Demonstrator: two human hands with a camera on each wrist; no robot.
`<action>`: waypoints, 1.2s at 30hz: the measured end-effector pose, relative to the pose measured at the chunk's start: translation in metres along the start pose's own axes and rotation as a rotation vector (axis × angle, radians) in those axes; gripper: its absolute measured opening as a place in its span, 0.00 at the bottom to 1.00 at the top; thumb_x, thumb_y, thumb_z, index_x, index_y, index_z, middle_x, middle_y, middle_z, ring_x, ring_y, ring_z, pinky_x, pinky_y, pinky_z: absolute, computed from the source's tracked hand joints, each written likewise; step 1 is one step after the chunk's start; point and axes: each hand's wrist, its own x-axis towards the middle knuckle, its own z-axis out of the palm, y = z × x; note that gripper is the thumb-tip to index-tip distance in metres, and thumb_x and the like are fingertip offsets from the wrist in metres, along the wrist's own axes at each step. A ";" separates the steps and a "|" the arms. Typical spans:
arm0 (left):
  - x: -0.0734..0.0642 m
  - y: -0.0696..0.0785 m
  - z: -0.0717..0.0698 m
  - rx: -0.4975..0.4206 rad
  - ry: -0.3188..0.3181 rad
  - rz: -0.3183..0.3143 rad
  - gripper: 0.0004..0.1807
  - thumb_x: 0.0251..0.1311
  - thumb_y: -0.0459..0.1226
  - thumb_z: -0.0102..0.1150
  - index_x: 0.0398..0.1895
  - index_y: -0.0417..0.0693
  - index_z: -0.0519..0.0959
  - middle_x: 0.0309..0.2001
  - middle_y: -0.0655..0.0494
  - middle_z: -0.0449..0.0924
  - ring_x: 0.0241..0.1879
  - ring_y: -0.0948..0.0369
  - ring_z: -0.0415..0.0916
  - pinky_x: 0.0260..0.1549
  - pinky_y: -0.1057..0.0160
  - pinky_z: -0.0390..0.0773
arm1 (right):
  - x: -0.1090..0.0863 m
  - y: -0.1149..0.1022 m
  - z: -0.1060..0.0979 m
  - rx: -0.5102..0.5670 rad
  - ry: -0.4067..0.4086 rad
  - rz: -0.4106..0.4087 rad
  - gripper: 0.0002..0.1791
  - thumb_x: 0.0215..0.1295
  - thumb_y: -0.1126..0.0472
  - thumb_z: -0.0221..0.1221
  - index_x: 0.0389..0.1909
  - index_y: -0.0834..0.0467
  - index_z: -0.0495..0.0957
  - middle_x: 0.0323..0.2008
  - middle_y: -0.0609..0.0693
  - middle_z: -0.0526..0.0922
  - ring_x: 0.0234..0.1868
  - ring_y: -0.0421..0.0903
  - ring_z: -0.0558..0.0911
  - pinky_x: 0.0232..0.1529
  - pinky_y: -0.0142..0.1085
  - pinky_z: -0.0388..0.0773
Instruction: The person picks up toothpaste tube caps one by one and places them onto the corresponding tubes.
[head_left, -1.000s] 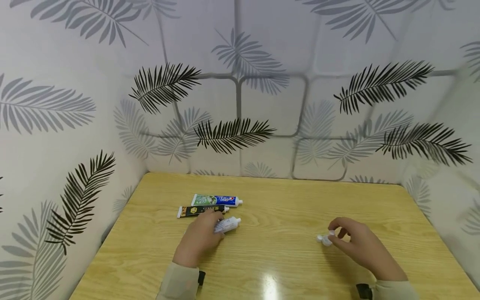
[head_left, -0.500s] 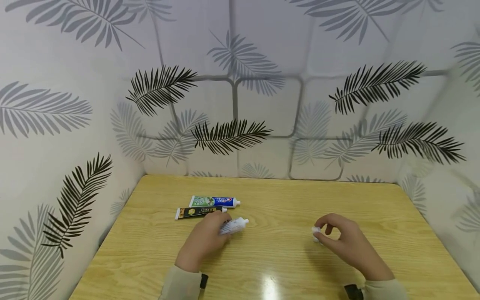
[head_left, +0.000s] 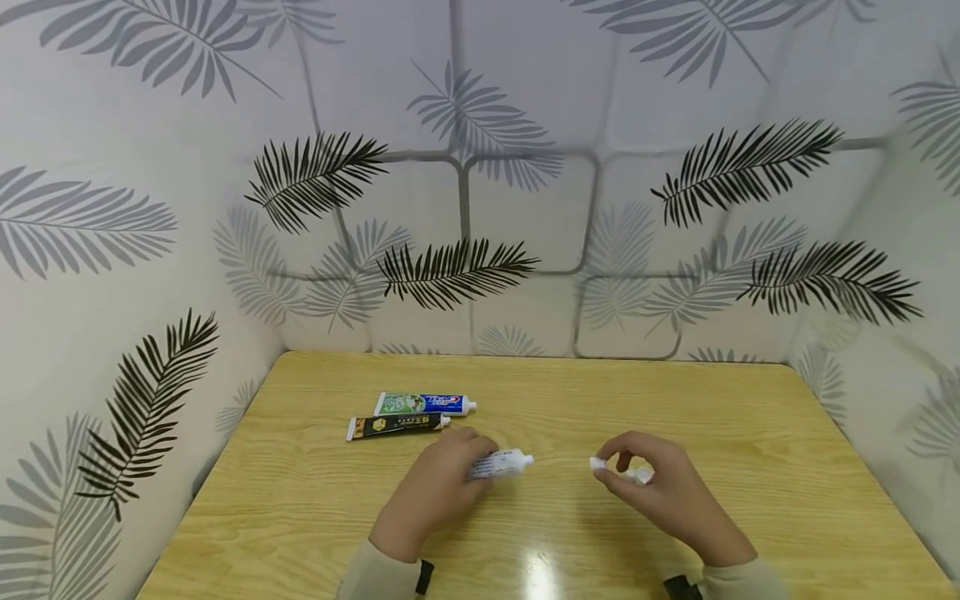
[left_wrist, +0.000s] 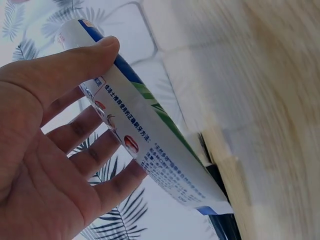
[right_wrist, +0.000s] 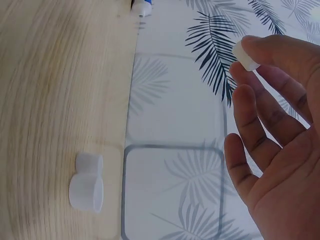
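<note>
My left hand (head_left: 442, 487) grips a white toothpaste tube (head_left: 498, 464), its narrow white nozzle pointing right. In the left wrist view the thumb presses one side of this tube (left_wrist: 150, 135), with the fingers behind it; blue and green bands and printed text show. My right hand (head_left: 667, 487) pinches a small white cap (right_wrist: 245, 56) between thumb and index finger, a short gap from the nozzle. Two more white caps (right_wrist: 87, 191) lie side by side on the table, partly behind the right hand in the head view.
Left of centre on the wooden table (head_left: 555, 533) lie a green and blue toothpaste tube (head_left: 422, 404) and a black one (head_left: 397, 426), nearly parallel. The black tube is close to my left hand. A leaf-patterned wall (head_left: 525, 317) borders the table at the back.
The left hand has carried the toothpaste tube right, away from the black one. The right hand has lifted one cap from beside the others and brought it left toward the nozzle.
</note>
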 end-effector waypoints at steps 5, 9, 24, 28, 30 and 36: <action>0.001 0.011 -0.001 0.020 0.006 0.034 0.20 0.59 0.35 0.78 0.54 0.47 0.86 0.48 0.55 0.87 0.46 0.59 0.81 0.49 0.58 0.84 | 0.001 -0.005 0.006 0.030 0.000 -0.018 0.13 0.65 0.61 0.75 0.43 0.40 0.85 0.41 0.34 0.87 0.35 0.37 0.79 0.36 0.32 0.76; 0.001 0.018 -0.001 0.028 0.008 0.058 0.21 0.59 0.36 0.78 0.56 0.48 0.86 0.48 0.56 0.86 0.47 0.59 0.81 0.49 0.59 0.84 | 0.001 -0.008 0.010 0.039 -0.002 -0.039 0.13 0.65 0.61 0.74 0.44 0.41 0.85 0.41 0.34 0.87 0.35 0.37 0.79 0.36 0.32 0.75; 0.001 0.035 -0.002 0.035 0.012 0.083 0.21 0.62 0.39 0.77 0.59 0.52 0.86 0.49 0.60 0.85 0.48 0.61 0.81 0.47 0.62 0.84 | 0.002 -0.016 0.021 0.076 0.017 -0.149 0.17 0.62 0.67 0.75 0.44 0.44 0.84 0.41 0.37 0.87 0.35 0.39 0.79 0.37 0.31 0.78; 0.001 0.037 -0.002 0.041 -0.001 0.092 0.21 0.62 0.39 0.77 0.59 0.53 0.86 0.50 0.60 0.85 0.48 0.61 0.80 0.47 0.62 0.84 | 0.001 -0.017 0.023 0.085 0.016 -0.156 0.17 0.62 0.67 0.75 0.44 0.44 0.84 0.41 0.37 0.86 0.35 0.39 0.79 0.36 0.31 0.78; 0.001 0.038 -0.002 0.044 -0.004 0.095 0.21 0.62 0.39 0.77 0.58 0.53 0.86 0.50 0.61 0.85 0.47 0.62 0.80 0.47 0.62 0.84 | 0.001 -0.018 0.024 0.084 0.015 -0.159 0.18 0.61 0.67 0.75 0.44 0.44 0.84 0.41 0.37 0.86 0.35 0.38 0.78 0.36 0.31 0.78; 0.002 0.038 -0.001 0.044 0.000 0.101 0.21 0.61 0.39 0.78 0.58 0.53 0.87 0.49 0.60 0.85 0.47 0.61 0.81 0.47 0.62 0.84 | 0.001 -0.018 0.024 0.084 0.023 -0.176 0.18 0.61 0.68 0.75 0.45 0.44 0.84 0.42 0.37 0.86 0.35 0.38 0.78 0.36 0.30 0.78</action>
